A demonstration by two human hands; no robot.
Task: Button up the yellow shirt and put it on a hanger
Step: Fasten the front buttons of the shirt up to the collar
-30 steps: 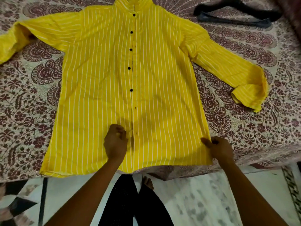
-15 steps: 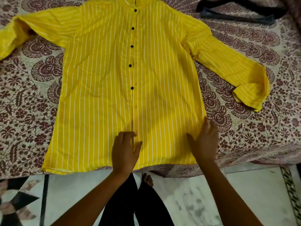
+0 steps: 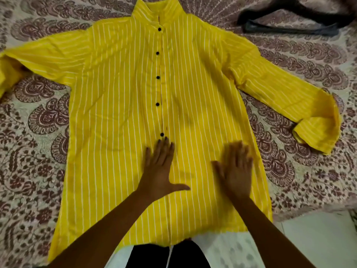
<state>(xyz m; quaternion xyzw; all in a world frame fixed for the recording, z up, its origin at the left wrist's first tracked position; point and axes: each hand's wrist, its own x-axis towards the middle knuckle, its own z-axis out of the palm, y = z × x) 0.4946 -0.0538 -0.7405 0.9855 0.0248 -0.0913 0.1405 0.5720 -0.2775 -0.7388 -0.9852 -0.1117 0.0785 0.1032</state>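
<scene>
The yellow shirt lies front up on the bed, its black buttons apparently closed, so I judge the step to be smoothing the lower front. The left hand and right hand rest flat on the cloth, each grip fully open, holding nothing. Next, the hanger, lying at the far right of the bed, must be taken

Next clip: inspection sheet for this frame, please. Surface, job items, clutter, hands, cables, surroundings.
Surface: patterned bedspread under the shirt.
Job's things: yellow shirt lies flat, front up, five dark buttons down its placket; dark hanger lies upper right, apart from it.
Clutter: nothing seen.
Grippers: left hand and right hand flat on the shirt's lower front, fingers straight.
Cables: nothing seen.
Surroundings: pale floor beside the bed.
</scene>
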